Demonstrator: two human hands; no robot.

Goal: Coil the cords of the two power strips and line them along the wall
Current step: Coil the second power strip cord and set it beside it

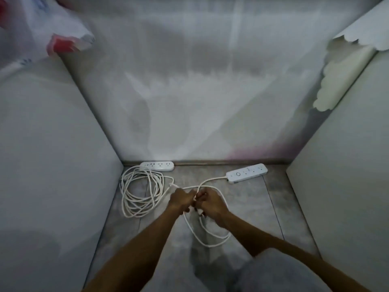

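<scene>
Both hands meet low over the middle of the floor: the left hand [182,200] and right hand [210,202] are knuckle to knuckle, fingers curled in tight, both pinching the same stretch of the second cord [214,178]. That close grip looks like the gathering point for a coil, with a couple of slack loops hanging from the hands towards the near edge of the floor, while the rest of the line runs away to the right power strip [247,172]. That strip sits near the far right corner, slightly skewed and just short of the wall [189,102], so by my reckoning it has yet to be squared up. Over in the far left corner the left power strip [157,166] lies flush along the wall, and its first cord [125,194] rests beside it in a loose round bundle, so that half looks done. The floor [252,207] is grey, plank-patterned and dimly lit, boxed in by a pale left panel [42,144] and right panel [347,165]. A red-and-white plastic bag [59,28] hangs at the upper left, and a peeling sheet [341,76] curls off the upper right.
</scene>
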